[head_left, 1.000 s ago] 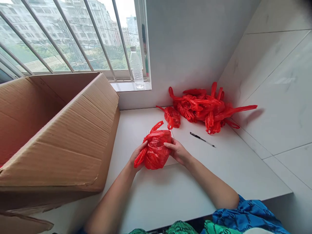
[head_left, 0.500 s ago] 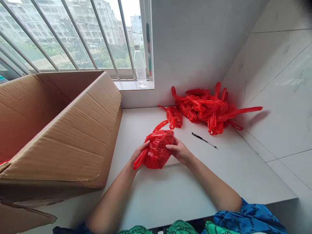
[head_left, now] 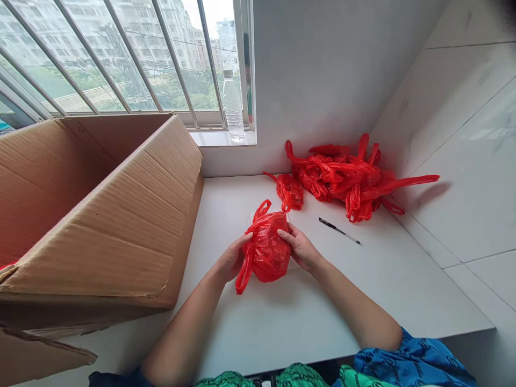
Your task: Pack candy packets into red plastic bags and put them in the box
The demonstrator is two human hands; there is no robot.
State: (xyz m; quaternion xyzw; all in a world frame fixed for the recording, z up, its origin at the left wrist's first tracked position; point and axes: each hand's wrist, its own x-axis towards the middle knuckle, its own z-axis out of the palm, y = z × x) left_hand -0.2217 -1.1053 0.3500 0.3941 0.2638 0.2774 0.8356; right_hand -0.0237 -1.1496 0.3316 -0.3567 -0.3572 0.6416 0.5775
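I hold a filled red plastic bag point(head_left: 266, 248) between both hands above a white counter point(head_left: 282, 317). My left hand point(head_left: 231, 259) grips its left side, where a loose handle strip hangs down. My right hand point(head_left: 301, 248) presses against its right side with fingers curled onto the plastic. A small tied red bag point(head_left: 290, 191) lies just beyond. Behind that, in the corner, sits a heap of several tied red bags point(head_left: 346, 177). A sheet of white paper peeks out under the held bag.
A large open cardboard box point(head_left: 100, 215) lies on its side at the left. A black pen point(head_left: 339, 230) rests on the counter right of my hands. A clear water bottle point(head_left: 234, 107) stands on the sill of the barred window. Tiled wall rises at the right.
The held bag has turned in my hands: its loose handle now hangs lower on the left. My hands shifted slightly to the right with it.
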